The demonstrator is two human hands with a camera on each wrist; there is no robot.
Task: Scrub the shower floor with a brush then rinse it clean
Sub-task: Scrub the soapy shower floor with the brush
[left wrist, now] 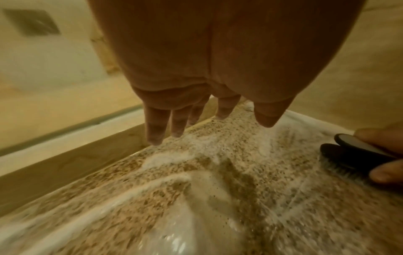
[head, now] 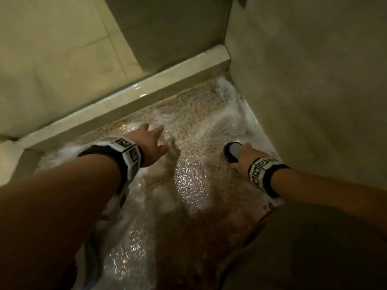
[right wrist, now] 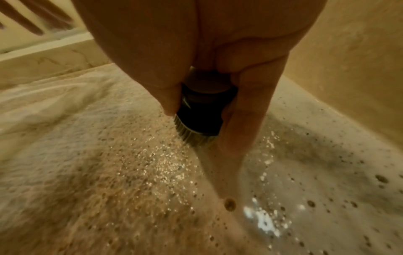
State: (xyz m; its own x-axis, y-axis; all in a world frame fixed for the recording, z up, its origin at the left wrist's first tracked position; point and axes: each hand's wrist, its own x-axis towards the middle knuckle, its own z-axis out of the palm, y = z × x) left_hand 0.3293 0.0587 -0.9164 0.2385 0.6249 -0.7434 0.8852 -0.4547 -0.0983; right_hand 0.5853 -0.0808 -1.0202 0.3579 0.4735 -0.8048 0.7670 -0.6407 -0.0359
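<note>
The speckled shower floor (head: 188,181) is wet and streaked with white foam (head: 228,95). My right hand (head: 243,156) grips a dark scrub brush (head: 231,152) with a grey top, bristles down on the floor near the right wall. In the right wrist view the brush (right wrist: 200,117) sits between my thumb and fingers (right wrist: 246,110), bristles touching the wet floor (right wrist: 152,163). My left hand (head: 155,143) hovers over the floor to the left with fingers (left wrist: 156,127) spread and straight, holding nothing. The brush (left wrist: 357,155) shows at the right edge of the left wrist view.
A raised cream curb (head: 129,97) borders the floor at the far left, with a glass panel (head: 52,59) above it. A beige wall (head: 314,80) closes the right side and meets the curb in the far corner. My knee (head: 314,248) is at lower right.
</note>
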